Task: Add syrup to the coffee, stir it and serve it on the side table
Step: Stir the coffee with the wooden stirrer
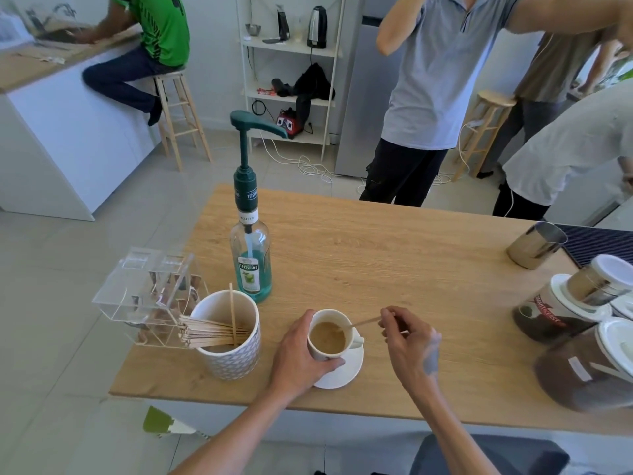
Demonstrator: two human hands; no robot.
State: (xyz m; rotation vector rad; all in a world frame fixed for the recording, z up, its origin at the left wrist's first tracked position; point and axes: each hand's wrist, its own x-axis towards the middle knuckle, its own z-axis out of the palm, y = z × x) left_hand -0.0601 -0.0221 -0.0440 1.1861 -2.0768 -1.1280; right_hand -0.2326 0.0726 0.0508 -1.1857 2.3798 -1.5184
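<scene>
Stirring looks to be the step in hand: the right hand (409, 341) pinches the upper end of a thin wooden stirrer (363, 322) between fingertips, and the stirrer's lower end dips into the coffee. The left hand (301, 358) wraps around the near-left side of the coffee cup (330, 334), its grip pressed against the wall to steady it. Whether syrup is already in the drink cannot be read from the liquid itself; the syrup bottle (251, 255) stands upright just behind the cup with its pump spout (260, 123) pointing right, away from both hands, which suggests that step is done. Serving is left: no side table can be picked out with certainty here, and the cup sits on its saucer (346, 373) near the front edge of the desk (394, 255).

As for looks, the cup is small and white, with its handle turned to the right, and holds pale, milky brown coffee to well below the rim. The saucer under it is plain white. Left of it, a patterned mug (229, 337) holds a bundle of spare stirrers, beside a clear plastic box (147, 289).
</scene>
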